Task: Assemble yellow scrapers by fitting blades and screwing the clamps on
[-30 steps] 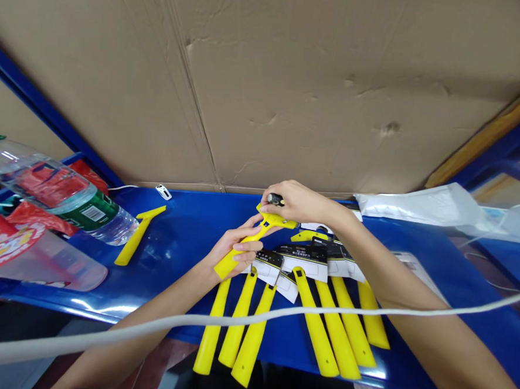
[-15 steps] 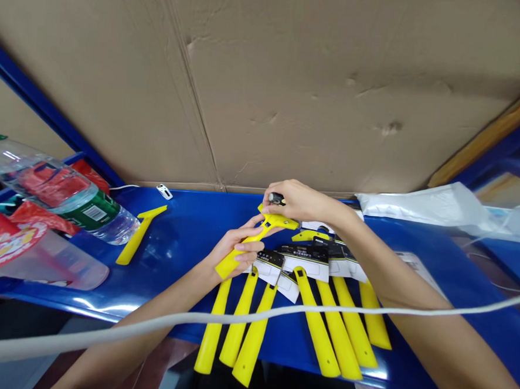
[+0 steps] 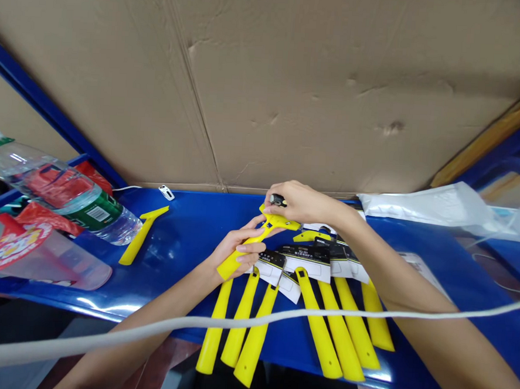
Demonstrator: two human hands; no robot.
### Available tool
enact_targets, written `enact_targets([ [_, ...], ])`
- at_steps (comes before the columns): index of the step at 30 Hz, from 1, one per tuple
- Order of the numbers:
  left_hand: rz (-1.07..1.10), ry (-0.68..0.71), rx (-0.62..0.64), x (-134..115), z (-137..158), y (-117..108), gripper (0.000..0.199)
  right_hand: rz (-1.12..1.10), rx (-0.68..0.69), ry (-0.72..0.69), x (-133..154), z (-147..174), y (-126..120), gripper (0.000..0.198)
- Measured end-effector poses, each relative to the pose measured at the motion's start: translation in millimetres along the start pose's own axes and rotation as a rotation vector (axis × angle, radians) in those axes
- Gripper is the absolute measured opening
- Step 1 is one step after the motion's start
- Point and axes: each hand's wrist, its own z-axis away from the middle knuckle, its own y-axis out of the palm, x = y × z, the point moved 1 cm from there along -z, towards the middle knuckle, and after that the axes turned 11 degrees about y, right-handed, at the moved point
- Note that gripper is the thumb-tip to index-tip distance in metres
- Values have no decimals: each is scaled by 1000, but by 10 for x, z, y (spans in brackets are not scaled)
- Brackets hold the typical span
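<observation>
A yellow T-shaped scraper lies tilted in my left hand, whose fingers wrap round its handle. My right hand is closed above the scraper's head, holding a small dark tool with a rounded end. Fingers hide the rest of that tool. Below my hands, several yellow scraper handles fan out over the bench's front edge, with black and white printed cards at their upper ends. A yellow scraper head shows beside my right wrist.
Another yellow T-shaped scraper rests to the left on the blue bench. Beyond it are a large water bottle and a clear plastic cup. White plastic packaging lies at right. A white cable crosses the foreground.
The whole view has shifted slightly. Both hands keep the same grip, and the scraper and dark tool hold nearly the same position.
</observation>
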Motion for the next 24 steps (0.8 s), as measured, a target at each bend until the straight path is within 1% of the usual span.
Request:
enact_targets([
  [5,-3,-13,13,0,2,2,61,-37,20,3,-22,-5,-9,19],
  [8,15,4,22,9,-3,-27,59,-25,-6,17,-52,-20,-7,20],
  [10,7,-7,18,17,-5,-46,58,-16,-14,15,-59,-22,-10,18],
  [13,-23,-23,21,24,-3,-53,56,-19,12,-3,-45,-9,-22,14],
  [18,-19,3,23,12,12,2,54,-14,34,-13,-22,6,-35,14],
  [24,-31,12,-14,4,24,64,50,8,31,8,-3,5,-34,16],
])
